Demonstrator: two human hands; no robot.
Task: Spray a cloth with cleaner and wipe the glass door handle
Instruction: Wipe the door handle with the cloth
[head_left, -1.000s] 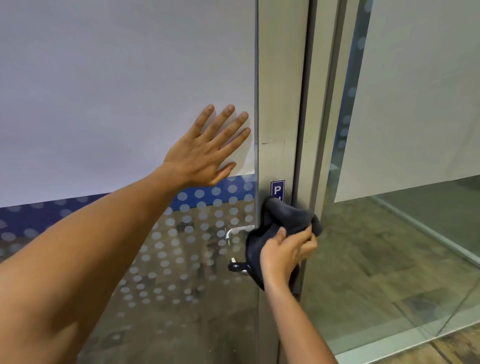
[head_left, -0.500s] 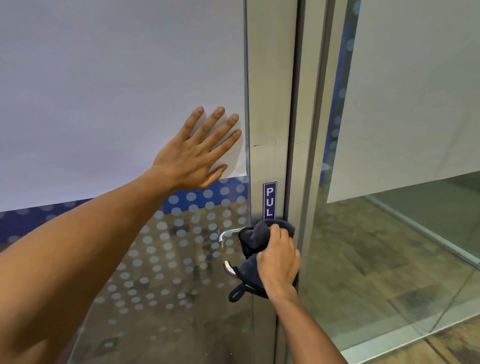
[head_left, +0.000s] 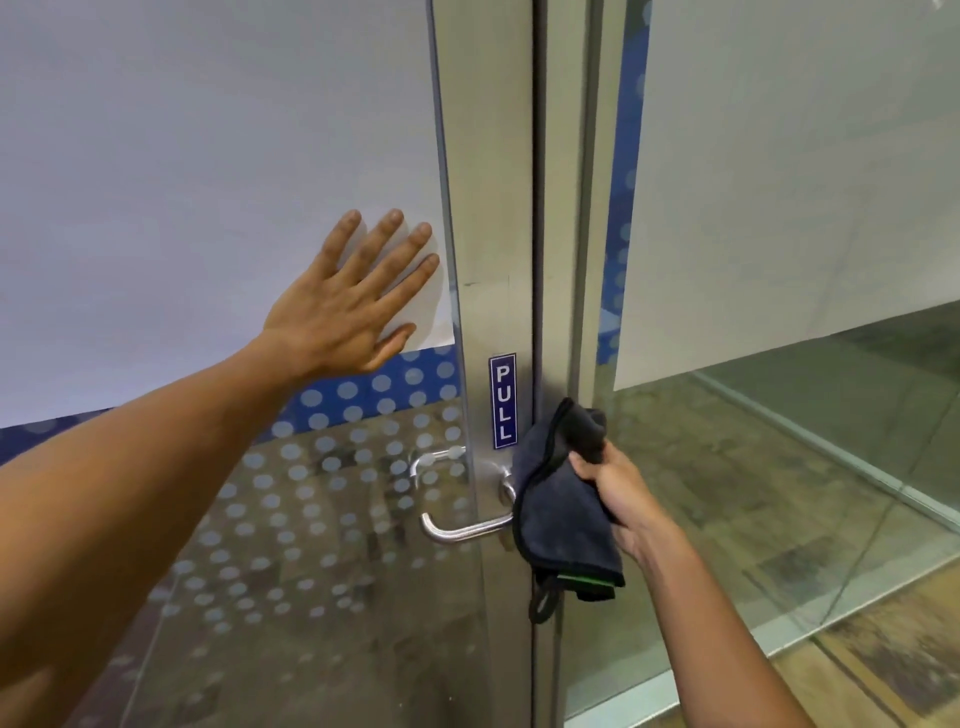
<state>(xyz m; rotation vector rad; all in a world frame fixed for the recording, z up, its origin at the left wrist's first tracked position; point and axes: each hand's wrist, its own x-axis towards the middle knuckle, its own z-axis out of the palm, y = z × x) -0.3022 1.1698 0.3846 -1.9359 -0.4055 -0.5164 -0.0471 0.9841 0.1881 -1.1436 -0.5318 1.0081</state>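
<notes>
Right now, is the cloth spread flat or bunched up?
Bunched up. The dark cloth hangs in loose folds from the right hand, gathered at the top, beside the door handle.

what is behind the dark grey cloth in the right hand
The dark grey microfibre cloth covers the base of the silver lever door handle on the metal door frame. The lock area beneath is hidden.

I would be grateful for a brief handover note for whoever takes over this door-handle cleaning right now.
Left hand: open, flat on the glass door above the handle, holding nothing.
Right hand: gripping the dark cloth at the door's edge, by the base of the lever handle.
Done: cloth is in hand at the handle; whether it was sprayed cannot be seen.
Left: wipe the exposed lever. No spray bottle in view.
</notes>
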